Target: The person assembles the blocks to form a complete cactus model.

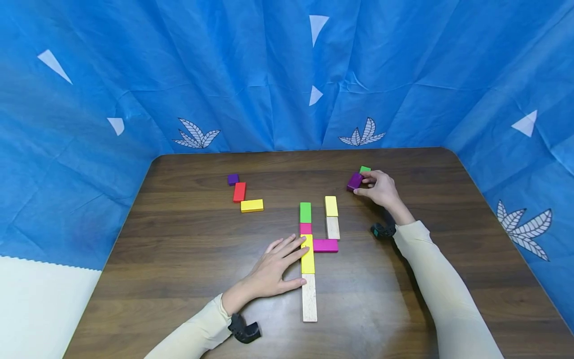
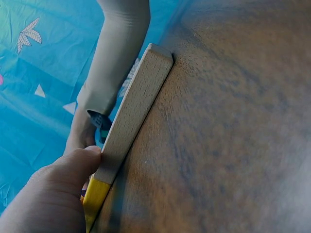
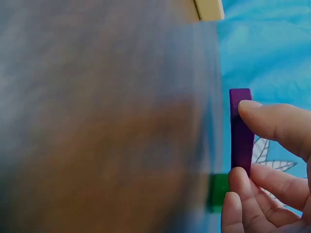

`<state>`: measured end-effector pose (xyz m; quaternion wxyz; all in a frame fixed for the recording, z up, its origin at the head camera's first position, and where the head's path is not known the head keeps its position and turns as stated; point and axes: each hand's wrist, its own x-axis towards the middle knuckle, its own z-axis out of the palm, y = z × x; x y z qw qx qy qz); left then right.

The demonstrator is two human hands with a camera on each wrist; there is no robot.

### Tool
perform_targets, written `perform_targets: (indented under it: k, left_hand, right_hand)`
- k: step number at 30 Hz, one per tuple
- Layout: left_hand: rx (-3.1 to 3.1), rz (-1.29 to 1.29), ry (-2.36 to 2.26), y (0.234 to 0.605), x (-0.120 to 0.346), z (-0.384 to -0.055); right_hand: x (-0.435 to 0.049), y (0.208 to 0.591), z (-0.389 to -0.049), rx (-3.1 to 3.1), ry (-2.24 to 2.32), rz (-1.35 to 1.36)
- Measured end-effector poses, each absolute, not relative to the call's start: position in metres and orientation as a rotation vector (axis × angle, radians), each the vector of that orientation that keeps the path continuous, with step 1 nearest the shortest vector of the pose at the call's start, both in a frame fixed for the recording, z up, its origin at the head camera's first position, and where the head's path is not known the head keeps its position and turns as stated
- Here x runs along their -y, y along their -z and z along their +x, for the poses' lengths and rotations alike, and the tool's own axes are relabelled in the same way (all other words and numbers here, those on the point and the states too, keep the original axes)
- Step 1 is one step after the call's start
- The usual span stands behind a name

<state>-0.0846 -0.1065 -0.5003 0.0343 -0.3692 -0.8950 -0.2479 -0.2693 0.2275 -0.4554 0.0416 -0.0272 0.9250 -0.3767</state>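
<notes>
My right hand [image 1: 380, 189] pinches a purple block [image 1: 355, 181] between thumb and fingers at the back right. In the right wrist view the same purple block [image 3: 241, 131] stands on its narrow side, with a green block [image 3: 218, 192] behind it. My left hand [image 1: 271, 271] is spread with straight fingers, its fingertips on the long yellow block [image 1: 307, 262] and the thumb at the plain wooden block [image 1: 309, 299]. Ahead of these, a pink block [image 1: 305, 228] and a green block [image 1: 305, 212] continue the line. A magenta block [image 1: 326, 246] juts out to the right.
A short yellow block [image 1: 331, 206] and a pale wooden block [image 1: 333, 228] lie end to end beside the line. At the back left are a dark purple cube [image 1: 233, 179], a red block [image 1: 239, 192] and a yellow block [image 1: 252, 206]. Blue curtain [image 1: 287, 75] surrounds the table.
</notes>
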Motion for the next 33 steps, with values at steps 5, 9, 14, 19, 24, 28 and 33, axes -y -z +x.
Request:
perform_targets:
  k: [5,9,14,19,24,28,33]
  left_hand:
    - [2.733,-1.143,0.752,0.500,0.107,-0.085]
    - [2.709,-1.149,0.752,0.499,0.107,-0.085]
    - [2.704,-1.150,0.765,0.499,0.107,-0.085]
    - [2.714,-1.152,0.737,0.500,0.107,-0.084]
    - [2.740,-1.154,0.743,0.499,0.106,-0.084]
    - [2.750,-1.155,0.746,0.499,0.106,-0.084]
    - [2.764,-1.150,0.746,0.498,0.107,-0.084]
  right_hand:
    - [-0.217,0.444,-0.275,-2.823,1.178,-0.214]
    - [-0.203,0.432,-0.279,-2.803,1.179,-0.278]
    - [-0.181,0.423,-0.283,-2.781,1.145,-0.334]
    - [-0.162,0.421,-0.285,-2.718,1.135,-0.429]
    - [-0.148,0.422,-0.284,-2.659,1.111,-0.482]
    - [-0.140,0.426,-0.283,-2.625,1.095,-0.508]
    - [-0.133,0.431,-0.282,-2.615,1.056,-0.552]
